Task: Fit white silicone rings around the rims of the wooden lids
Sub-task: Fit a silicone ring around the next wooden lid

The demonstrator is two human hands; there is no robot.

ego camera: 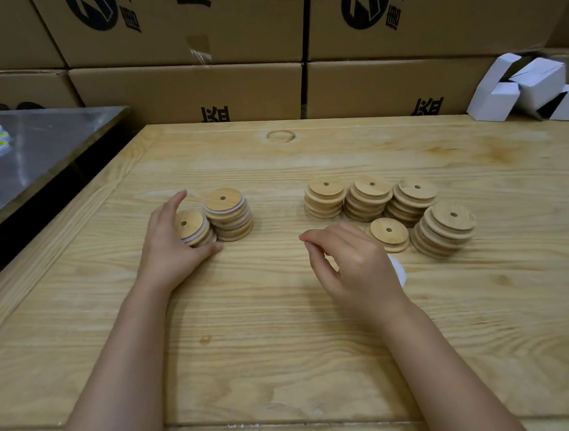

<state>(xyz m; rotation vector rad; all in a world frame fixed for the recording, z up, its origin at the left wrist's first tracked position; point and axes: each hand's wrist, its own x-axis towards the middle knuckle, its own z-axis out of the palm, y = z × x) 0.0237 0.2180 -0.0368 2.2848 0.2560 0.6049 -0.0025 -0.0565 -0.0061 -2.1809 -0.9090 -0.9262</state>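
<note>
Cupping the ringed lid stack (192, 227), left hand (172, 243) curls round it, well left of the single bare lid (390, 233). Right hand (353, 264) sits loosely curled over white rings (399, 272) just nearer than that lid, grip unclear; bare table (264, 314) between hands.

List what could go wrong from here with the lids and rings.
1. The leaning stack of bare lids stands close to the single lid. If the right hand reaches for that lid, it might knock the stack over.
2. The left hand cups the short ringed stack, which sits against the taller ringed stack. A nudge may topple both.
3. The white piece, probably rings, is mostly hidden under the right hand and may get swept aside.
</note>
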